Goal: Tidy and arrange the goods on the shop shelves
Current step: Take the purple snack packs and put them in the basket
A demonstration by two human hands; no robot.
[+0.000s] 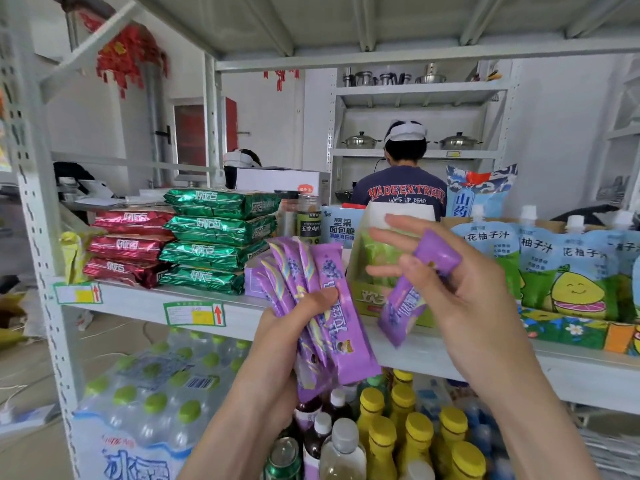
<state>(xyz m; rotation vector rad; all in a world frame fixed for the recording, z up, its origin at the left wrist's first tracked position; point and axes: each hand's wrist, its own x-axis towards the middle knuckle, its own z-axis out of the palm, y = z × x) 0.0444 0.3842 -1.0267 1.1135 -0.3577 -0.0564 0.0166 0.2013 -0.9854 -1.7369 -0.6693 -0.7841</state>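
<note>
The left hand [277,344] grips a fan of purple packets [346,341], thumb pressed across their fronts and fingers curled behind. The right hand [460,299] pinches a single packet [401,306] of the same kind, tilted, with its other fingers spread loosely. Both are held in front of the shelf [138,306], apart from each other and above its front edge.

Behind the fan a purple box [252,280] stands on the shelf; behind the single packet is a green box [377,299]. To the left lie stacked green packs [214,244] and red packs [128,251], touching side by side. To the right juice pouches [571,271] stand upright in a row. Below are yellow-capped bottles [412,441] and a water pack [145,393]. Beyond the shelf, a person [398,195] faces away.
</note>
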